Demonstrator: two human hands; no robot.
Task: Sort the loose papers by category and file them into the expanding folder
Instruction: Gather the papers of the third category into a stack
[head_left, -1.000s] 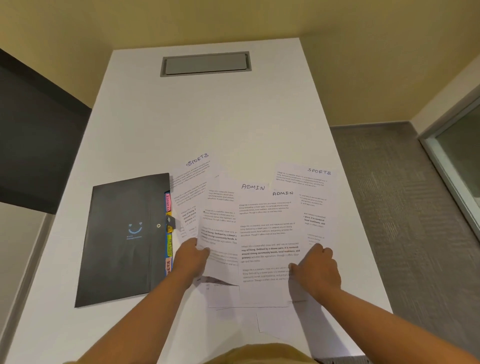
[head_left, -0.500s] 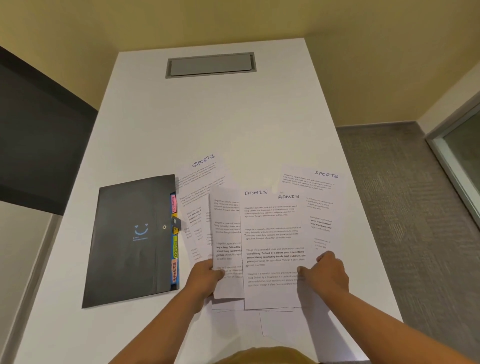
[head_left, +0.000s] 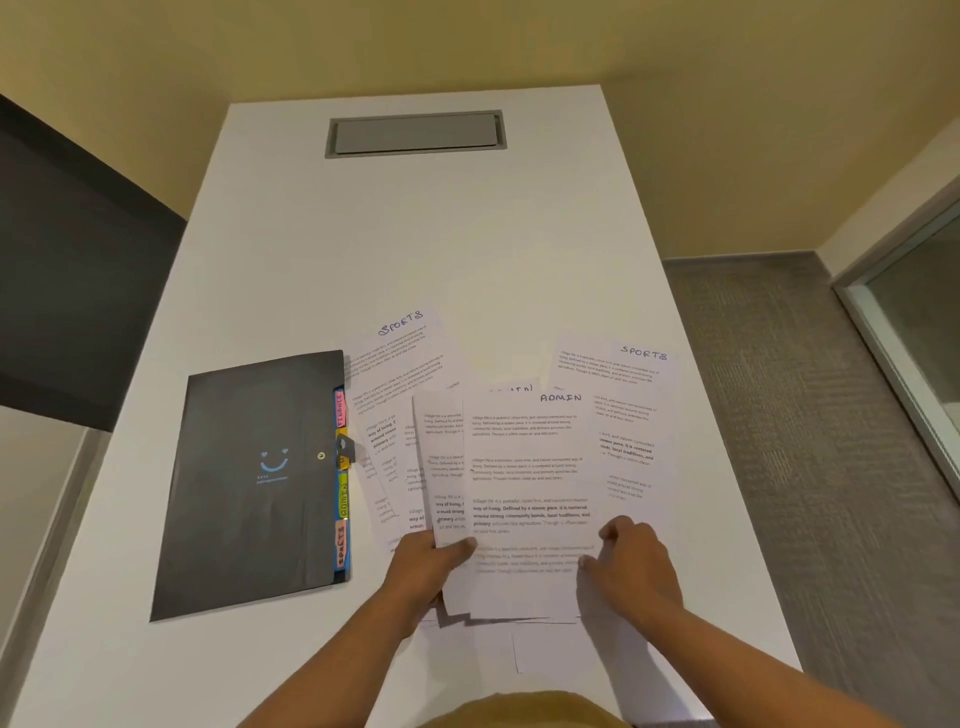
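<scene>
Loose printed sheets lie fanned on the white table (head_left: 426, 234). On top is a sheet headed ADMIN (head_left: 530, 467); two sheets headed SPORTS show at the back left (head_left: 400, 343) and back right (head_left: 628, 384). My left hand (head_left: 426, 566) pinches the lower edge of a few stacked sheets, lifting them slightly. My right hand (head_left: 631, 561) rests with curled fingers on the right edge of the ADMIN sheet. The black expanding folder (head_left: 254, 483) lies closed to the left, its coloured tabs (head_left: 341, 483) facing the papers.
A grey cable hatch (head_left: 415, 133) is set into the table's far end. The table's right edge drops to grey carpet (head_left: 810, 415). A dark panel (head_left: 78, 270) stands at the left, a glass door frame (head_left: 904, 332) at the right.
My left hand has slid right along the sheets' lower edge and gathered the ADMIN sheets into a closer stack. My right hand stayed at the stack's right edge.
</scene>
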